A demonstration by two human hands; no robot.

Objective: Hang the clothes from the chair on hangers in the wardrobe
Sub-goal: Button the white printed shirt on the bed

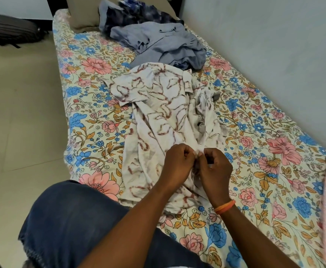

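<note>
On bed: three garments [164, 111] (crumpled)

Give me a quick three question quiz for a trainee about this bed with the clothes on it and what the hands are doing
1. True or false: both hands pinch the front edge of the white patterned shirt.
2. Which garment lies just beyond that shirt on the floral bedsheet? A) grey-blue shirt B) red towel C) yellow jacket
3. Fill in: the orange band sits on the ____ wrist.

Key:
1. True: the left hand and right hand meet at the shirt's placket.
2. A: the grey-blue shirt.
3. Right: see the orange band.
</note>
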